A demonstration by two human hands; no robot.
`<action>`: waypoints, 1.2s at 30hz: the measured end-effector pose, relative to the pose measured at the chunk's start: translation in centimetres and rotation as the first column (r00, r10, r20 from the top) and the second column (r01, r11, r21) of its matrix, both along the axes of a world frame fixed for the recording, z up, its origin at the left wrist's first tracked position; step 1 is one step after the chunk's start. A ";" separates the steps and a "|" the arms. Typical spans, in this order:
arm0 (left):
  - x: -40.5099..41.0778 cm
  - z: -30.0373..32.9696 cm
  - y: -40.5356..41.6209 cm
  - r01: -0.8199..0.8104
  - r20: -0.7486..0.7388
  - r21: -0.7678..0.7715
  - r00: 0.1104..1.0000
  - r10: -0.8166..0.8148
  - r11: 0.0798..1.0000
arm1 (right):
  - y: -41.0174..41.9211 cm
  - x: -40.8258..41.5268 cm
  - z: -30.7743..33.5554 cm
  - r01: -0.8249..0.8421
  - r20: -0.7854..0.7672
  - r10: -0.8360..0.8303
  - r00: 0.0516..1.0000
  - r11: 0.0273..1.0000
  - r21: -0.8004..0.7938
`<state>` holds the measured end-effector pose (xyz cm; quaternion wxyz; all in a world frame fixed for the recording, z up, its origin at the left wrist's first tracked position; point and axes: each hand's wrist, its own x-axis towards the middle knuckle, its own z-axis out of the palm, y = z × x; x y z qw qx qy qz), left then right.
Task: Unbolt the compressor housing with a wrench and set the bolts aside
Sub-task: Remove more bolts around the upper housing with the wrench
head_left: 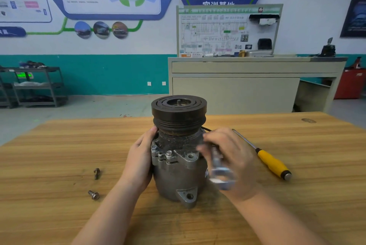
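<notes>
The compressor point(178, 155) stood mid-table, left hand point(141, 157) cupping its left side. The right hand point(233, 157) gripped a blurred wrench point(218, 169). A slip could tip it; two bolts point(96, 173) lay near-left.

Head view: looked forward and down, close above both hands point(138, 157) point(231, 157); wall beyond.
</notes>
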<state>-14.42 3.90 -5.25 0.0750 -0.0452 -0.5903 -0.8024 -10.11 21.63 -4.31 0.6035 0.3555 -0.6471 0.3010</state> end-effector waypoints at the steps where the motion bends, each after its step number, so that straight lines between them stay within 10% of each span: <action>1: 0.1 0.1 0.0 0.014 -0.001 0.006 1.000 -0.014 1.000 | -0.2 0.1 0.1 -0.080 0.048 0.087 0.995 0.988 -0.134; 7: 0.6 0.8 0.1 0.063 0.031 0.076 0.997 -0.065 0.995 | 0.0 -0.9 1.5 -0.196 0.103 0.531 0.841 0.476 -0.857; 12: 0.6 0.8 0.2 0.064 0.012 0.060 0.998 -0.065 0.996 | 2.4 -3.4 3.2 0.006 0.100 0.915 0.392 0.106 -0.994; 15: 0.5 0.6 0.1 0.052 -0.016 0.016 0.999 -0.051 0.999 | 2.6 -3.4 3.3 -0.034 -0.040 0.925 0.377 -0.030 -0.999; 24: 0.4 0.7 0.1 0.064 -0.003 0.036 0.998 -0.064 0.997 | 1.1 -0.7 2.7 -0.180 0.201 0.538 0.819 0.573 -0.799; 30: 0.6 0.7 0.1 0.061 -0.014 0.030 0.998 -0.061 0.998 | 1.0 0.3 1.6 -0.222 0.185 0.263 0.947 0.951 -0.215; 33: 0.7 0.5 0.0 0.035 -0.053 -0.051 0.998 -0.038 0.998 | 0.6 0.3 1.1 -0.058 0.053 0.054 0.997 0.994 0.095; 36: 0.5 0.4 0.1 0.034 -0.036 -0.035 0.999 -0.035 0.999 | -0.4 0.6 0.6 -0.109 0.077 0.118 0.990 0.987 -0.121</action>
